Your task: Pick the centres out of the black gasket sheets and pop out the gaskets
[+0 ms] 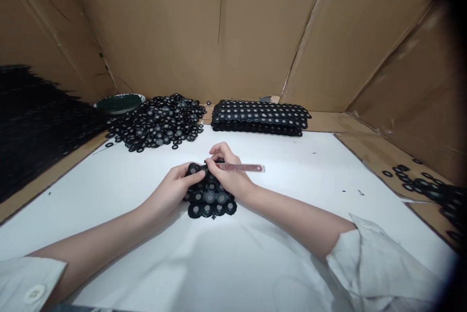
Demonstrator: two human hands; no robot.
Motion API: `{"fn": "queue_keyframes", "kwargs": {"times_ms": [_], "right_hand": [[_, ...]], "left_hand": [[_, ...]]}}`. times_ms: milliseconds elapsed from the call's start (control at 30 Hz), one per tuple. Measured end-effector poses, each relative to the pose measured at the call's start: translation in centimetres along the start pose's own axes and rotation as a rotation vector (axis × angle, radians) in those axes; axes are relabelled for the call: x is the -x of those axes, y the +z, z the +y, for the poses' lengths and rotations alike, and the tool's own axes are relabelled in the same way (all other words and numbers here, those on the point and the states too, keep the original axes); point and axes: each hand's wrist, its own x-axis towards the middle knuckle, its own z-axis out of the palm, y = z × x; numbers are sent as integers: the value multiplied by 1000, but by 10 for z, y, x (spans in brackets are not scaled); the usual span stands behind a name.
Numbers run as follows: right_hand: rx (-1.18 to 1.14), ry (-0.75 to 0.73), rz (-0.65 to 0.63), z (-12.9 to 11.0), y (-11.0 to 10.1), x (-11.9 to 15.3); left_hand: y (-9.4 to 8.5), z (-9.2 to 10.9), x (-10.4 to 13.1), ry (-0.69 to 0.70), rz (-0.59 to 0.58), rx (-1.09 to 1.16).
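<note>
A sheet of joined black discs with grey centres lies in the middle of the white table. My left hand grips its upper left edge, thumb on top. Over the sheet's upper right part, my right hand is closed around a slim reddish tool with a clear end, which points out to the right. The tool's tip is hidden among the fingers, near my left thumb. Both hands nearly meet at the top of the sheet.
Loose black rings are heaped at the back left, beside a green bowl. Stacked disc sheets lie at the back centre. More rings sit on cardboard at right. A dark pile fills the far left.
</note>
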Motion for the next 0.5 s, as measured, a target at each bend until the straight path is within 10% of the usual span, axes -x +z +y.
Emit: {"fn": "queue_keyframes", "kwargs": {"times_ms": [500], "right_hand": [[-398, 212, -29, 5, -10, -7]], "left_hand": [[-16, 8, -10, 528, 205, -729]]}}
